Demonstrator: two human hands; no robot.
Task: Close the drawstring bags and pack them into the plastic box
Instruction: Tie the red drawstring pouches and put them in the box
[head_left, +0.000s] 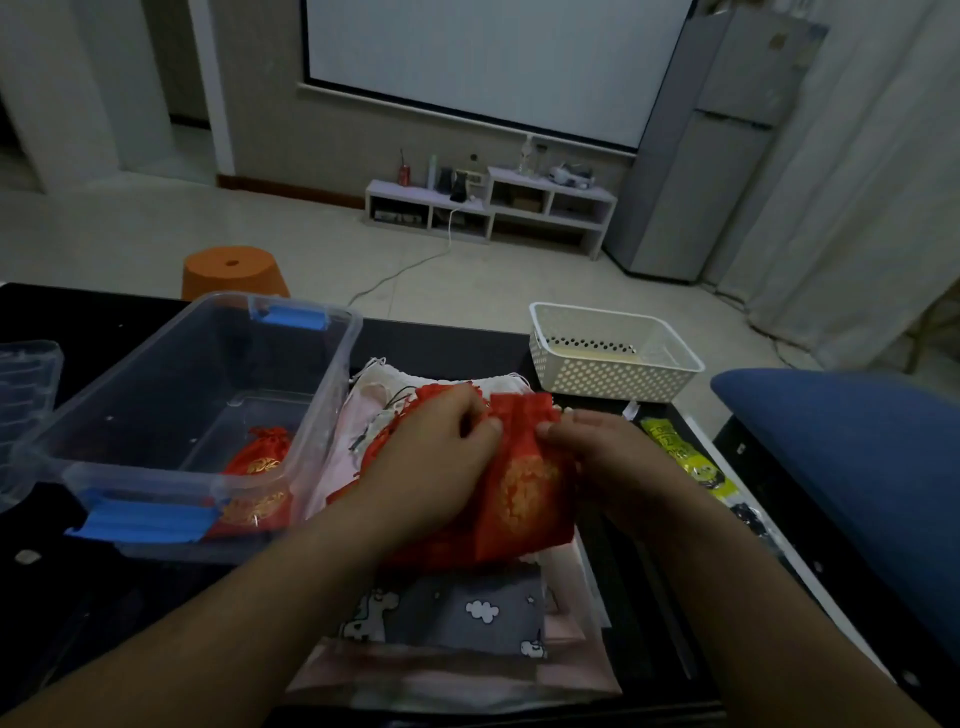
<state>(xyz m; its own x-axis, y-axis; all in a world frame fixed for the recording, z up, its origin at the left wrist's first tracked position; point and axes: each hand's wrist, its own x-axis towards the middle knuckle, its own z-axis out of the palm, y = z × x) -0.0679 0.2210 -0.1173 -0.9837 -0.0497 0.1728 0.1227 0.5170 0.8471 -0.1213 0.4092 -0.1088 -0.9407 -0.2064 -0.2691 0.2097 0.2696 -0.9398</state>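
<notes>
Left hand (436, 460) and right hand (605, 460) pinch one red bag (524, 493); the plastic box (322, 410) holds two bags (262, 454).

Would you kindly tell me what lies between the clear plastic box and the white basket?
Head view: a pile of pale cloth bags lies there, topped by a red drawstring bag that the left hand and right hand pinch.

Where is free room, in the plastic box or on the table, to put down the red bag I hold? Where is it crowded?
The box floor is bare along its far and left sides, away from the red bags in its near right corner. The dark table is bare between box and white basket. Crowded: the cloth pile before you.
</notes>
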